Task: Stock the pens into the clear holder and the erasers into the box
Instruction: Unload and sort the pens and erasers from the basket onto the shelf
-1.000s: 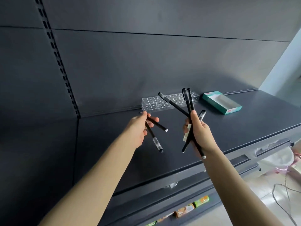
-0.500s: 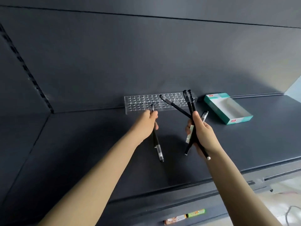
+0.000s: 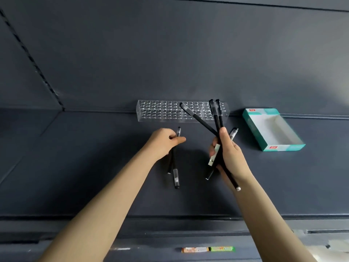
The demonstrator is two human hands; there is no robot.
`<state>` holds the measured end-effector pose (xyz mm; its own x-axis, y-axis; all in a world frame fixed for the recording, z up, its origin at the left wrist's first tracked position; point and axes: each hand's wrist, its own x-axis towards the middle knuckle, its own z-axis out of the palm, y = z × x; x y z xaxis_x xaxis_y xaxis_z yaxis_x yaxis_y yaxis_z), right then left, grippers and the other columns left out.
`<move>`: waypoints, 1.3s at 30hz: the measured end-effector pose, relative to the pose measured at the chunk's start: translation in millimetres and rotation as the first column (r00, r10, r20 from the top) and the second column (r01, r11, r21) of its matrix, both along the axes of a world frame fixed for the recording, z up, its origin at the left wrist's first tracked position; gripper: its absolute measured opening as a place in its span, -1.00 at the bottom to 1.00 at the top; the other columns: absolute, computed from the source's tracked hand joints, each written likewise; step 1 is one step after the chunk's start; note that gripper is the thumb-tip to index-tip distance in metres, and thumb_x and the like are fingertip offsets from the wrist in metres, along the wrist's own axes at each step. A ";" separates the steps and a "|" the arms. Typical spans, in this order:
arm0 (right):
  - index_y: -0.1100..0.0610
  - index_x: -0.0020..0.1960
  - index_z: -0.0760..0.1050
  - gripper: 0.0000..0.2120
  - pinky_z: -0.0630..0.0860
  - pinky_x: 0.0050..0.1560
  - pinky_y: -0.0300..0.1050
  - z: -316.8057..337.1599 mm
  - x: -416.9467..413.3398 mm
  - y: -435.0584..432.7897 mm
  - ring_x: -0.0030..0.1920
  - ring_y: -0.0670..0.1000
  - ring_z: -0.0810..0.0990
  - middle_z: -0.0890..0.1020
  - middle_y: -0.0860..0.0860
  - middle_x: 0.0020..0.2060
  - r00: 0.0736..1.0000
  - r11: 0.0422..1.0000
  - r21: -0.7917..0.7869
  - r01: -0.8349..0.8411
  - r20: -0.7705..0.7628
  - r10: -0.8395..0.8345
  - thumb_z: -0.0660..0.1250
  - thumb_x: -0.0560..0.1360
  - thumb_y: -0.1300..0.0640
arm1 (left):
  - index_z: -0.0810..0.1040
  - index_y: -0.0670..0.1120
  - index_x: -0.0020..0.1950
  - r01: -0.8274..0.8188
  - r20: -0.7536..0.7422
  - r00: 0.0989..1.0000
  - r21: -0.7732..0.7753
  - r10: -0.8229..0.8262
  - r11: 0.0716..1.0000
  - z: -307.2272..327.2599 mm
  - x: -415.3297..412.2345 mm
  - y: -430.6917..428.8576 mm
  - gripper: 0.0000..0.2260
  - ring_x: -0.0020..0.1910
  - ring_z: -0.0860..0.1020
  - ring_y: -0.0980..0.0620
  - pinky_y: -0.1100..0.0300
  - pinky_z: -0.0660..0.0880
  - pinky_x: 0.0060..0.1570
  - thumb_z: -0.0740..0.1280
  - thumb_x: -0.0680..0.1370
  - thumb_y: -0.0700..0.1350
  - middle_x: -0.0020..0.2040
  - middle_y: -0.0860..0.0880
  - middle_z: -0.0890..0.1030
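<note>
A clear holder (image 3: 160, 112) with rows of holes lies along the back of the dark shelf (image 3: 94, 167). My left hand (image 3: 163, 141) grips two black pens (image 3: 176, 177) that hang point-down just in front of the holder's middle. My right hand (image 3: 229, 155) holds a fanned bunch of several black pens (image 3: 198, 119), their caps overlapping the holder's right end. A teal and white box (image 3: 272, 129) lies open on the shelf to the right. No erasers show.
The dark back panel (image 3: 170, 53) rises straight behind the holder. A slotted upright (image 3: 32, 61) runs down the left. Below the shelf's front edge, small coloured packs (image 3: 207, 249) sit on a lower level.
The view has swung so the holder and box sit more centred. My left hand's pens have turned from splayed to nearly vertical. The right hand keeps its bunch.
</note>
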<state>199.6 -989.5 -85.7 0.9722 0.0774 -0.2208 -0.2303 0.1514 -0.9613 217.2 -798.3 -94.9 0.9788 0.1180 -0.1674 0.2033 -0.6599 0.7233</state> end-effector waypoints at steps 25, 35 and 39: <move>0.04 -0.32 0.37 -0.55 0.23 -0.30 -0.11 -7.7 1.9 -8.0 -0.41 -0.01 0.30 0.40 0.02 -0.48 0.997 0.991 0.114 -0.064 -0.033 0.068 0.14 0.59 -0.24 | 0.60 -0.15 -0.14 -0.123 0.135 0.980 -0.146 0.143 0.982 -2.4 -5.0 2.2 -0.77 -0.51 0.50 0.13 0.38 0.40 -0.49 0.53 0.42 -0.02 -0.28 -0.07 0.64; 0.03 -0.36 0.38 -0.56 0.20 -0.31 -0.10 -12.3 5.0 -10.4 -0.42 -0.01 0.28 0.37 0.02 -0.48 0.996 0.983 0.172 -0.058 -0.052 0.068 0.21 0.48 -0.30 | 0.70 -0.05 -0.16 -0.166 0.226 0.951 -0.202 0.211 0.965 -11.3 12.5 5.9 -0.93 -0.37 0.53 0.25 0.42 0.40 -0.32 0.44 0.49 -0.09 -0.30 0.04 0.68; 0.04 -0.36 0.38 -0.56 0.21 -0.32 -0.11 -12.0 4.1 -10.0 -0.42 -0.02 0.29 0.36 0.03 -0.48 0.997 0.982 0.183 -0.050 -0.045 0.059 0.21 0.47 -0.29 | 0.68 -0.09 -0.17 -0.239 0.248 0.928 -0.179 0.279 0.954 -17.8 15.5 -1.9 -0.91 -0.25 0.62 0.14 0.39 0.45 -0.27 0.47 0.47 -0.08 -0.29 0.05 0.67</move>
